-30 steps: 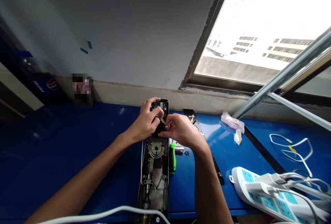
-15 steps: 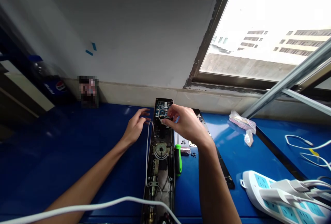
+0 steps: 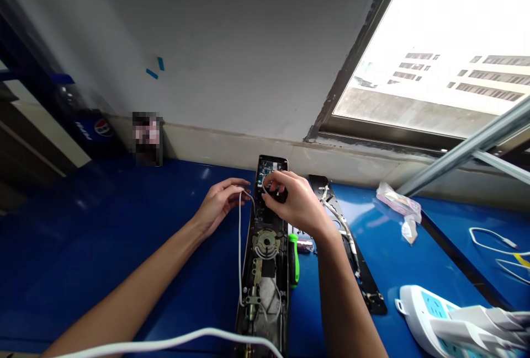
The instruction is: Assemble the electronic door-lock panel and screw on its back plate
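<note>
A long black device (image 3: 267, 225), opened up and resembling an electronic door lock, lies lengthwise in front of me with its metal parts exposed. At its far end is a circuit board (image 3: 265, 169), partly covered by my right hand (image 3: 296, 201). That hand's thumb and fingers are bent in a pinch around a thin light wire (image 3: 264, 185) over the board. To the left of the housing, my left hand (image 3: 219, 203) has its thumb and fingers around a white cable (image 3: 240, 236), which loops down along the device's left side.
A green-handled screwdriver (image 3: 293, 261) lies right of the device. Beyond it is a black panel (image 3: 368, 286) with a taped cable. A white power strip (image 3: 414, 303) fills the lower right. Plastic wrapping (image 3: 397, 198) and a Pepsi bottle (image 3: 89, 126) stand farther off. A thick white cable (image 3: 199, 336) crosses the foreground.
The view has shifted, so everything appears slightly farther right. My left fingers have drawn together on the white cable. My right hand stays over the board, and more of the black panel now shows.
</note>
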### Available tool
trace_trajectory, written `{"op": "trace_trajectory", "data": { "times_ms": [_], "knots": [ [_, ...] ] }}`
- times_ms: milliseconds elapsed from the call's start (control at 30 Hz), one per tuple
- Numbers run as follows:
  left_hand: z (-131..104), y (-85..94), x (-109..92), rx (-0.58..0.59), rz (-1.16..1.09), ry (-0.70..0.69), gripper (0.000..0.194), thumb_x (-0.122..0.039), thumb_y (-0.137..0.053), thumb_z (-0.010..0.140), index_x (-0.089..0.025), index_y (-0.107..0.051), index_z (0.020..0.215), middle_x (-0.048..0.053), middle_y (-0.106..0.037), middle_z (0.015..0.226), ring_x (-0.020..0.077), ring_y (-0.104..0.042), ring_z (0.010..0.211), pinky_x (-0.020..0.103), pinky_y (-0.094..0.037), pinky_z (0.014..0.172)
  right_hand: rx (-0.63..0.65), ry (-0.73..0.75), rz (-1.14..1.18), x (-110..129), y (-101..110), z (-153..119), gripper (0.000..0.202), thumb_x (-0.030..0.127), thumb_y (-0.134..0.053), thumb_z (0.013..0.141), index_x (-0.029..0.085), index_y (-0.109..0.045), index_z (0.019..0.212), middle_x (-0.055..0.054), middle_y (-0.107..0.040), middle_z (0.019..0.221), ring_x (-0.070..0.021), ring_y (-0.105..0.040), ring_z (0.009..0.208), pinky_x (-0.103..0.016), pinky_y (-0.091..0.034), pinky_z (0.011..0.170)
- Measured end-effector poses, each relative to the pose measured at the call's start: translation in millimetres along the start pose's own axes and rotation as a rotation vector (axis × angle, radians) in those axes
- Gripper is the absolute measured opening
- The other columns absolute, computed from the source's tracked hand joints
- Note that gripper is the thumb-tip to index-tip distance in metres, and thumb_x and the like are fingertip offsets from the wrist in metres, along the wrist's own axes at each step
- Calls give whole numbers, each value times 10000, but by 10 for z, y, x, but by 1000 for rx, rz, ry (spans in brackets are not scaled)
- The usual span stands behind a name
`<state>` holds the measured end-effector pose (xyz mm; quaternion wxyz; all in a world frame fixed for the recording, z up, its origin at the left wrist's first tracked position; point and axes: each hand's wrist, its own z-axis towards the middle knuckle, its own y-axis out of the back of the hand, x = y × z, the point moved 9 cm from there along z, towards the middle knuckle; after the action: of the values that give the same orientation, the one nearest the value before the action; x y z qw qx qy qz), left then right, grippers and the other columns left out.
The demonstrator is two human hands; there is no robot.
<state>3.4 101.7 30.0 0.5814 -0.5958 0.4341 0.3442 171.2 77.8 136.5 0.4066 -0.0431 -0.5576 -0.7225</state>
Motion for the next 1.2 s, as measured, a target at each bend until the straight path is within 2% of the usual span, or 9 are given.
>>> {"op": "trace_trajectory", "data": {
  "times_ms": [167, 267, 433, 600, 700, 833, 933, 1033, 1200],
  "knots": [
    [-73, -65, -173, 6, 9, -163, 353, -270, -908, 762, -167, -766, 1068, 67, -805, 994, 172, -746, 906, 279, -586, 886, -12, -11, -13, -26, -21, -12, 261, 94, -609, 869, 239, -690, 1071, 17, -645, 837, -162, -584, 828, -282, -434, 751],
    [-151, -182, -244, 64, 53, -212, 475, -299, -906, 795, -200, -719, 1220, 78, -810, 1070, 241, -759, 1091, 355, -580, 1013, -29, -23, -48, -42, 7, -20, 279, 88, -617, 840, 238, -709, 1057, 14, -620, 829, -164, -572, 818, -288, -437, 754],
    [-250, -315, -345, 108, 262, -355, 582, -349, -831, 892, -229, -621, 1421, 124, -762, 1295, 327, -669, 1335, 453, -528, 1136, -64, -55, -92, -117, 50, -47, 250, 68, -605, 847, 228, -767, 951, -36, -623, 915, -199, -583, 924, -313, -468, 793],
    [-270, -443, -311, 156, 415, -448, 608, -390, -700, 1006, -256, -499, 1564, 133, -680, 1464, 307, -560, 1472, 472, -424, 1249, -174, 31, -64, -70, 121, -62, 66, 224, -704, 925, 221, -759, 888, -70, -699, 1065, -239, -594, 1057, -372, -496, 949],
    [-277, -516, -240, 171, 514, -474, 568, -396, -622, 1059, -301, -475, 1599, 96, -594, 1577, 270, -470, 1546, 457, -325, 1317, -212, 68, -69, -30, 145, -58, 41, 232, -754, 922, 243, -748, 961, -55, -745, 1121, -252, -607, 1133, -400, -463, 1014],
    [-304, -571, -198, 151, 657, -541, 511, -404, -522, 1103, -358, -471, 1609, 30, -450, 1698, 236, -400, 1585, 438, -277, 1343, -194, 121, -111, -3, 93, -38, 135, 232, -732, 968, 270, -754, 1095, -36, -774, 1120, -239, -625, 1116, -393, -440, 994],
    [-330, -597, -197, 153, 736, -576, 513, -405, -472, 1117, -371, -437, 1628, 11, -408, 1723, 228, -313, 1626, 442, -265, 1348, -180, 163, -136, -2, 40, -28, 98, 247, -690, 1006, 271, -774, 1050, -39, -777, 1148, -234, -628, 1111, -393, -440, 985],
    [-353, -603, -206, 170, 772, -586, 526, -404, -473, 1114, -361, -421, 1635, 23, -357, 1749, 241, -304, 1630, 445, -273, 1344, -173, 186, -113, -6, 21, -29, 116, 230, -660, 1013, 258, -773, 1010, -42, -773, 1139, -227, -626, 1097, -381, -468, 974],
    [-365, -542, -275, 108, 763, -630, 575, -399, -548, 1087, -340, -395, 1638, 61, -426, 1708, 269, -377, 1592, 474, -304, 1323, -242, 203, -84, 37, 141, -71, 140, 191, -623, 995, 238, -745, 944, -48, -772, 1043, -221, -632, 1030, -380, -511, 963]
  ]
}}
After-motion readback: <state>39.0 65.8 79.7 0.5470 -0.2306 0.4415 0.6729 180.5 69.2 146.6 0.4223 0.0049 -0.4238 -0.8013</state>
